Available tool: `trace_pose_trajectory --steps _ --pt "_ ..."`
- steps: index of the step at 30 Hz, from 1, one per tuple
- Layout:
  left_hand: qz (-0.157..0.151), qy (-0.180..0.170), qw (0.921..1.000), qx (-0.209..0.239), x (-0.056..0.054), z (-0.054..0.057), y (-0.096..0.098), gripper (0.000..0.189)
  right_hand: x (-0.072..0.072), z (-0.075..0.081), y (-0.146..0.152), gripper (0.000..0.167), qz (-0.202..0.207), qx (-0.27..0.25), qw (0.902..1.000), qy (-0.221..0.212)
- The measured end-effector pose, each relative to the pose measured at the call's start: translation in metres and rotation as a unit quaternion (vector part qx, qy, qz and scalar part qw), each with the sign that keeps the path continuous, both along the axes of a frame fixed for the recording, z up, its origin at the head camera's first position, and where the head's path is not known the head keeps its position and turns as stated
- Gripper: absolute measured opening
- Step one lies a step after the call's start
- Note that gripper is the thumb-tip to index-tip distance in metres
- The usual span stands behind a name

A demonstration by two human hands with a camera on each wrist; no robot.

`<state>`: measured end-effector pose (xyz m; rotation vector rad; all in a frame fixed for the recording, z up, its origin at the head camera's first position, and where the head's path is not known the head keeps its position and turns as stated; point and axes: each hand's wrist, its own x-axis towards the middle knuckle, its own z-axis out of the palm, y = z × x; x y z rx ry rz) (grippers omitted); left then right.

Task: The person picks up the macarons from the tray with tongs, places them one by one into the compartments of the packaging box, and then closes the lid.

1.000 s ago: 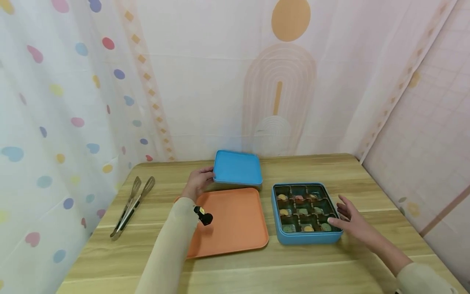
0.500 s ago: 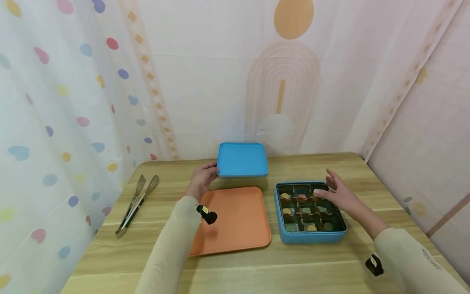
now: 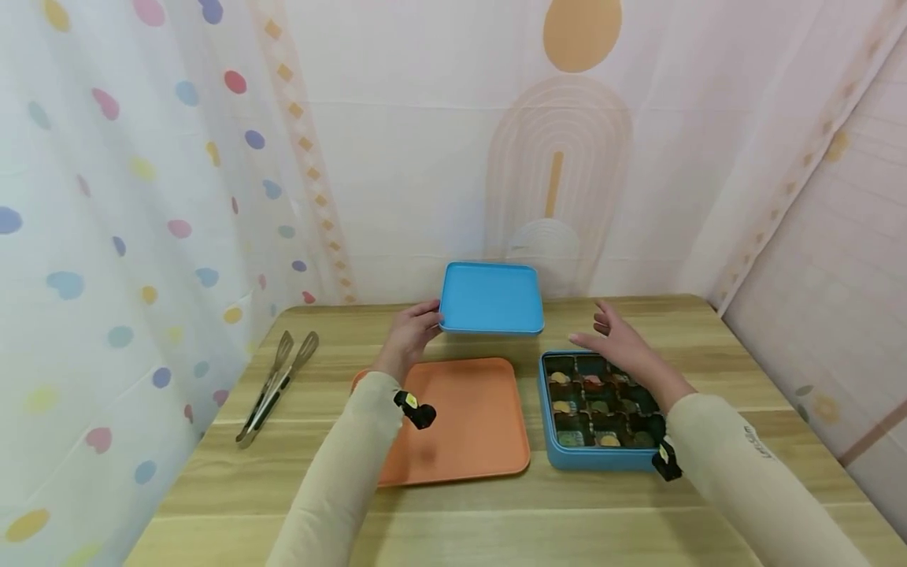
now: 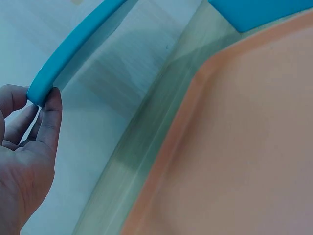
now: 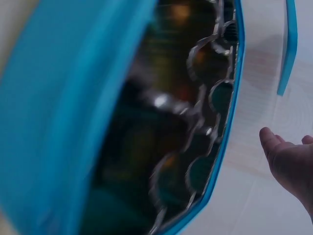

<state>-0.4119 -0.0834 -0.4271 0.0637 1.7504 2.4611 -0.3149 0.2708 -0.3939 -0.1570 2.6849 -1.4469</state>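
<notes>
At the back of the table my left hand (image 3: 412,335) pinches the left edge of a blue rectangular lid (image 3: 492,298). In the left wrist view, thumb and fingers grip the lid's rim (image 4: 63,56), which is raised above the table. My right hand (image 3: 618,340) reaches over the back of a blue square box (image 3: 602,459), fingers spread and holding nothing, a short way right of the lid. Inside the box a dark divided insert (image 3: 599,395) carries small wrapped pieces, yellow, green and reddish, in its compartments. The right forearm hides the box's right side.
An orange tray (image 3: 464,425) lies left of the box, partly under my left forearm. Metal tongs with black grips (image 3: 276,390) rest on the wooden table (image 3: 496,520) at the left. A patterned curtain (image 3: 425,157) hangs behind the table's back edge.
My left hand has lifted the blue lid off the table and moved it slightly right. My right hand has moved from the box's right side up and left toward the lid.
</notes>
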Motion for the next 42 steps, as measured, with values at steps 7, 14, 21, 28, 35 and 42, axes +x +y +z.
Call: trace_pose_trajectory --steps 7,14,21,28,35,42 --pt "-0.001 0.001 1.0000 0.003 0.006 0.004 0.012 0.045 -0.020 0.001 -0.019 0.107 0.024 -0.013 0.9995 -0.013" --pt "-0.016 0.006 0.9997 0.017 0.012 0.006 0.026 0.043 -0.026 0.000 -0.027 0.108 0.052 -0.037 0.9976 -0.027" --pt "-0.041 0.018 0.9990 -0.003 0.013 0.007 0.033 0.046 -0.027 0.002 -0.026 0.108 0.065 -0.031 0.9972 -0.021" --pt "-0.093 0.020 0.9943 -0.048 0.012 0.009 0.029 0.064 -0.028 0.000 -0.025 0.113 0.067 -0.048 0.9963 -0.025" --pt "-0.145 0.042 0.9828 -0.106 0.013 0.014 0.022 0.081 -0.026 0.000 -0.026 0.117 0.081 -0.049 0.9953 -0.021" --pt "-0.173 0.071 0.9722 -0.141 0.012 0.016 0.018 0.081 -0.020 -0.002 -0.026 0.118 0.076 -0.046 0.9960 -0.009"
